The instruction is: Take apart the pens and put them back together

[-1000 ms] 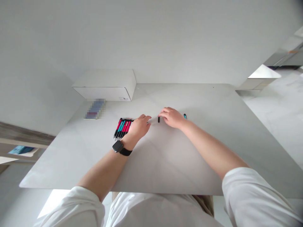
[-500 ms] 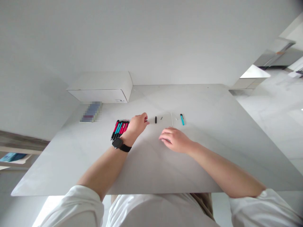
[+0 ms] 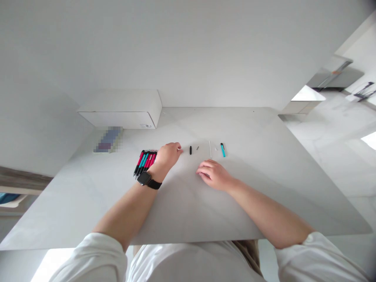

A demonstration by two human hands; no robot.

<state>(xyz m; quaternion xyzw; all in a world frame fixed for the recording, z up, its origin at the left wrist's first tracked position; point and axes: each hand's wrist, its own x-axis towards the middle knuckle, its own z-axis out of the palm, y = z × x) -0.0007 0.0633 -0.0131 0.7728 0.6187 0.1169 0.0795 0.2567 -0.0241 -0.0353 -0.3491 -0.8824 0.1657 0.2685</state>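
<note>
Black, narrow plastic tube [image 3: 190, 150] lies on the white, faintly veined tabletop [image 3: 188, 211], just beside the fingertips of the left hand [image 3: 168, 155], its long axis running almost straight away from the person. It looks dark and plain, with rounded ends. The left hand is partly closed, thumb near the bent fingers; whether anything is pinched there cannot be told. The right hand [image 3: 214, 173] lies palm down with fingers loosely bent, nearer the person than the small parts; its underside is hidden.

Next to the black tube, a tiny grey coil-like piece [image 3: 197, 148] slants with its far end to the right. Beyond the right hand's fingers, a thin, straight white rod [image 3: 210, 149] points nearly straight away, then comes a tiny white fragment [image 3: 216, 149]. Rightmost, a smooth turquoise pen barrel [image 3: 223, 150] has its black, clipped end far from the person and leaning slightly left.

Left of the left hand, and partly hidden by it, red and turquoise pens with black ends [image 3: 143, 161] lie side by side, slanting, their points toward the person.
</note>
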